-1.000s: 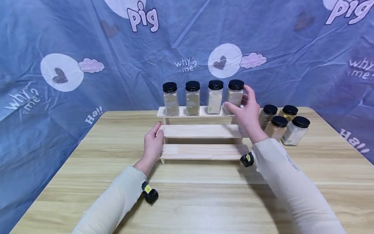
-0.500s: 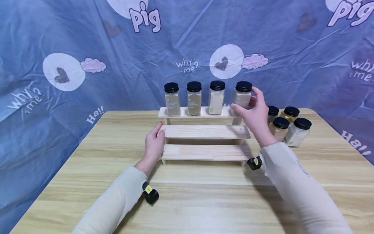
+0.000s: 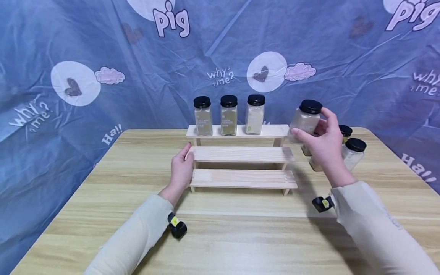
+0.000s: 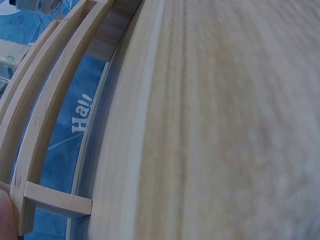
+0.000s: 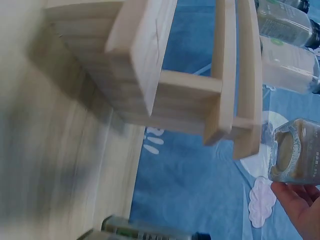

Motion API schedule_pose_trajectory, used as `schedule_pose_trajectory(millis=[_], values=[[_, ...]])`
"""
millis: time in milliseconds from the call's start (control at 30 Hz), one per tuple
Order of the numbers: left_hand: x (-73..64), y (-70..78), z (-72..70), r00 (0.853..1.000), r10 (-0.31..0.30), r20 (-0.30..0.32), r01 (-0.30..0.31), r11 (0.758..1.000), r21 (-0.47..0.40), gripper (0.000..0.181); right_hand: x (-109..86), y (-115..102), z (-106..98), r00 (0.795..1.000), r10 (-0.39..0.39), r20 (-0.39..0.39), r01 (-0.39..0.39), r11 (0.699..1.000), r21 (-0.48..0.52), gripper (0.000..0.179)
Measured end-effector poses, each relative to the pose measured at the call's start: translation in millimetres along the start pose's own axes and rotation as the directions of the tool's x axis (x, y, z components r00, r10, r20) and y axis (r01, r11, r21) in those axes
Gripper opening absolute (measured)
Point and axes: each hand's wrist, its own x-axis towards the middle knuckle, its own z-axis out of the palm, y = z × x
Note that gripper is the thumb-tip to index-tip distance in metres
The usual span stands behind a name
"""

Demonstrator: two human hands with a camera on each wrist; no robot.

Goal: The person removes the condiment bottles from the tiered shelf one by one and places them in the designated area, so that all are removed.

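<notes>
In the head view my right hand [image 3: 326, 143] grips a black-lidded spice jar [image 3: 304, 124] between thumb and fingers, tilted in the air just right of the top shelf. Its clear square base [image 5: 287, 155] shows in the right wrist view. My left hand [image 3: 180, 168] holds the left end of a three-tier wooden rack [image 3: 240, 154], near the middle shelf; a fingertip [image 4: 6, 217] shows against the wood in the left wrist view. On the top shelf stand a brownish jar [image 3: 204, 121], an olive-brown jar [image 3: 228, 121] and a pale jar [image 3: 254, 119], upright and spaced apart.
Several more jars stand on the table right of the rack, partly hidden behind my right hand, among them a white jar [image 3: 352, 156] and a yellowish jar [image 3: 345, 131]. A blue printed cloth [image 3: 154, 84] hangs behind the wooden table [image 3: 220, 236].
My right hand has lifted the fourth jar off the right end of the top shelf and carried it right and slightly down, tilting it. My left hand stays at the rack.
</notes>
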Motion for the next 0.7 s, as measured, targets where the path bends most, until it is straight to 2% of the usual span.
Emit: schedule_pose_trajectory(millis=[100,300,367,600,700], values=[[0.4,-0.4,-0.2,1.000,0.003,0.002,-0.003,1.000,-0.003,0.046,-3.9,1.6,-9.2,0.999,0.000,-0.034,0.000,1.000,-0.012,0.072],[1.3,0.0,-0.6,1.000,0.013,0.002,-0.013,1.000,0.002,0.045,-12.6,11.1,-28.3,0.998,0.016,-0.053,-0.018,0.999,-0.037,0.072],[-0.7,4.1,-0.5,1.000,0.011,0.007,-0.011,1.000,-0.004,0.045,-15.2,14.6,-33.7,0.998,0.013,-0.063,-0.014,1.000,-0.019,0.072],[1.7,2.1,-0.4,1.000,0.014,0.013,-0.013,1.000,-0.006,0.045,-25.9,24.7,-54.8,0.999,0.014,-0.047,-0.012,0.999,0.048,0.073],[-4.0,9.9,0.3,1.000,0.010,0.018,-0.010,1.000,-0.003,0.044,-29.8,29.9,-62.2,0.999,-0.010,-0.036,0.014,0.991,0.137,0.073]])
